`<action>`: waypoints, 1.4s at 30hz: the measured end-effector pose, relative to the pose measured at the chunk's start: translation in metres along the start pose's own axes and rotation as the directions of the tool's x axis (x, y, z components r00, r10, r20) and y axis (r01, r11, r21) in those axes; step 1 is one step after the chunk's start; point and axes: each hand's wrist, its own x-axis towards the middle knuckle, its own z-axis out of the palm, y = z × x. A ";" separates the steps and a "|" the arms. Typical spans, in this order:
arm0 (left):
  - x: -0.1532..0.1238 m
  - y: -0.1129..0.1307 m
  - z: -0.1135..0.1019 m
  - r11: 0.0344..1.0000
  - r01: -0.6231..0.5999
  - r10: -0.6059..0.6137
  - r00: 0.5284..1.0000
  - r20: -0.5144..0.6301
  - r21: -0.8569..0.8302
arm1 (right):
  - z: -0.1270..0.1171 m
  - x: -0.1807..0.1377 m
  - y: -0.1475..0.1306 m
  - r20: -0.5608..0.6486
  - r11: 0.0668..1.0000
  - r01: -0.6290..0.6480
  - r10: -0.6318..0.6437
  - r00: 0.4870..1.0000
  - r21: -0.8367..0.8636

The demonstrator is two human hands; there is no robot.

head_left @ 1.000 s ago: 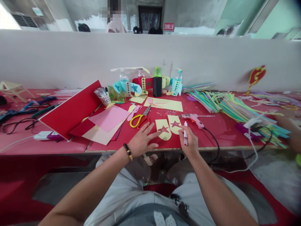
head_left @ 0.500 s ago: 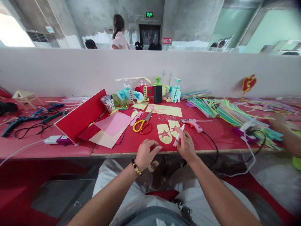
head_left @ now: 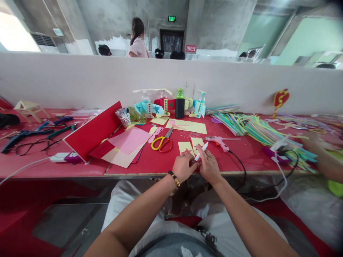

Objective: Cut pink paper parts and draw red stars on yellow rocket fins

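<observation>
White marker pen [head_left: 201,151], slim, tilted.

Right in front of you on the red table [head_left: 34,167] lie yellow card cutouts with red stars [head_left: 184,147]. To your left are red-handled and yellow-handled scissors [head_left: 162,142] and a pink paper sheet [head_left: 130,140]; further left, green-handled pliers [head_left: 60,131]. To your right sit a pink hot glue gun [head_left: 218,142] and heaped multicoloured paper strips [head_left: 257,130].
</observation>
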 end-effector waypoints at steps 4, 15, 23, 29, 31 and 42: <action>-0.002 -0.005 0.003 1.000 0.001 -0.001 1.000 0.004 0.014 | -0.001 0.001 -0.001 -0.011 1.000 0.008 -0.008 1.000 -0.004; -0.007 -0.032 -0.024 0.965 0.205 -0.187 0.975 -0.119 0.165 | 0.000 -0.003 0.001 -0.158 1.000 0.001 0.001 0.987 0.011; -0.017 -0.101 -0.105 0.789 0.413 -0.326 0.909 -0.261 0.454 | -0.002 -0.006 -0.003 -0.108 0.998 -0.067 0.069 0.992 0.018; -0.022 -0.131 -0.121 0.675 0.457 -0.374 0.889 -0.265 0.579 | 0.000 -0.008 0.000 -0.086 0.996 -0.090 0.091 0.992 0.006; -0.021 -0.133 -0.118 0.662 0.446 -0.377 0.893 -0.247 0.602 | 0.001 -0.008 0.001 -0.079 0.996 -0.090 0.090 0.993 0.001; -0.015 -0.126 -0.112 0.657 0.330 -0.357 0.928 -0.106 0.677 | -0.001 -0.007 -0.002 -0.059 0.995 -0.095 0.094 0.994 -0.016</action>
